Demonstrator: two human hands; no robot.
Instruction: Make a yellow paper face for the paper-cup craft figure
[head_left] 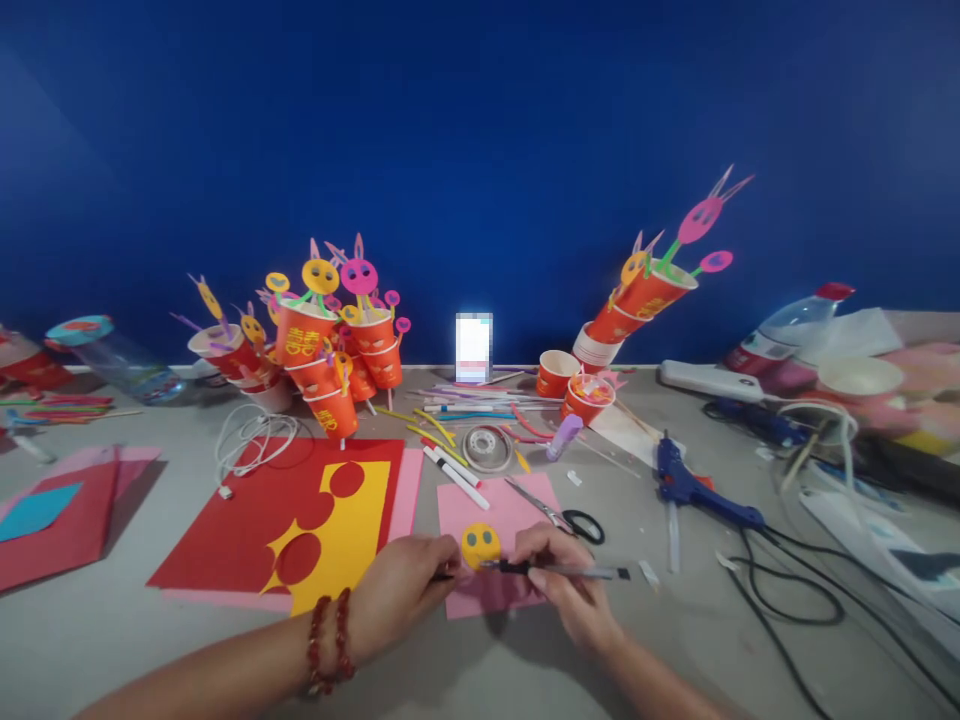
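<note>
My left hand (405, 590), with a red bead bracelet on its wrist, is closed in a pinch at the left edge of a small yellow paper disc (481, 543). My right hand (566, 590) is closed on a black pen (570, 571) whose tip touches the disc. The disc lies over a pink paper sheet (499, 510) on the grey table (150, 630). Black-handled scissors (566, 518) lie just beyond my right hand.
Red and yellow sheets with round cut-outs (300, 520) lie to the left. Orange paper cups with animal-face sticks (330, 350) stand at the back. A blue glue gun (697, 487), cables, tape roll (487, 447), markers, straws and a bottle (787, 330) fill the right side.
</note>
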